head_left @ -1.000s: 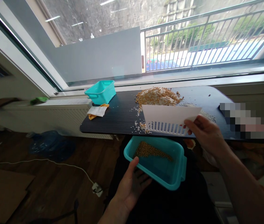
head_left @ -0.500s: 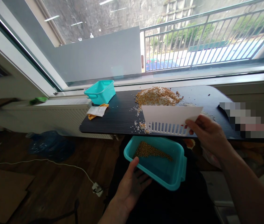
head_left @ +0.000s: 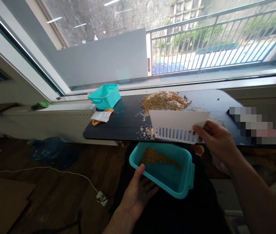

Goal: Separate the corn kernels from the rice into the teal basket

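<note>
Well up and to the left of the left hand, a small turquoise plastic tub is sitting at the far corner of the dark ridged tabletop, and a white paper packet is lying on an orange scrap just nearer. The left hand is cupping the near left corner of a turquoise rectangular plastic bin from below, thumb pressing on its rim, holding it under the tabletop's front edge. A streak of tan round beans is lying inside the bin, just ahead of that thumb. Above the bin, a white plastic panel with a row of slots is standing on edge at the tabletop's front edge, with a few grains gathering at its left end. The right hand is pinching the panel's right end between thumb and fingers. Beyond the panel, farther from the right hand, a heap of tan beans mixed with white grains is spreading over the tabletop.
</note>
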`<act>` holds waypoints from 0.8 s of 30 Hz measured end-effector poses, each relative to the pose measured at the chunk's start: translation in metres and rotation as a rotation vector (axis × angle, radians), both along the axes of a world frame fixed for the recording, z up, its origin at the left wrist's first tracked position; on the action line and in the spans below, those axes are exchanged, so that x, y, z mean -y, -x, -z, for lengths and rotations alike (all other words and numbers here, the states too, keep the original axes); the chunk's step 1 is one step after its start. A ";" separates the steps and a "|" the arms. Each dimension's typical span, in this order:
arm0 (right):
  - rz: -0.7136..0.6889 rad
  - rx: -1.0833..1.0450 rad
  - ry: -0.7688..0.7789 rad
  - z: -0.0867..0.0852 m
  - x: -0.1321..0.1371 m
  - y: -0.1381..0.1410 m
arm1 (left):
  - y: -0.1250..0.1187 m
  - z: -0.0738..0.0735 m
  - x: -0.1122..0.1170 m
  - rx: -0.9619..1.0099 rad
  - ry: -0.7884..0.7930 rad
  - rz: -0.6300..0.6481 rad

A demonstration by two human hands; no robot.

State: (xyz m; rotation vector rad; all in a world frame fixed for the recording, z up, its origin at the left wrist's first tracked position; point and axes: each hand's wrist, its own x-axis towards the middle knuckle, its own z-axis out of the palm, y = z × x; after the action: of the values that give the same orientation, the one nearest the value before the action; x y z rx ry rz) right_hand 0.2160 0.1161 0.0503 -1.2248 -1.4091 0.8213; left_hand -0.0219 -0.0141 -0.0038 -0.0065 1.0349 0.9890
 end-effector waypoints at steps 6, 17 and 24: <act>0.072 -0.002 -0.048 0.002 -0.006 0.004 | -0.002 0.000 0.000 -0.010 0.009 -0.014; 0.012 -0.025 -0.024 -0.002 -0.008 0.007 | 0.000 0.004 0.000 0.001 0.006 -0.001; 0.007 -0.008 -0.044 -0.003 -0.006 0.006 | -0.001 0.003 0.000 -0.016 -0.013 0.003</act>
State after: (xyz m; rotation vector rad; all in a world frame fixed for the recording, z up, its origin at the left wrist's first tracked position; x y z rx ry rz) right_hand 0.2096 0.1225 0.0536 -1.1915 -1.4088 0.7858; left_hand -0.0208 -0.0140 -0.0066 0.0131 1.0426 0.9945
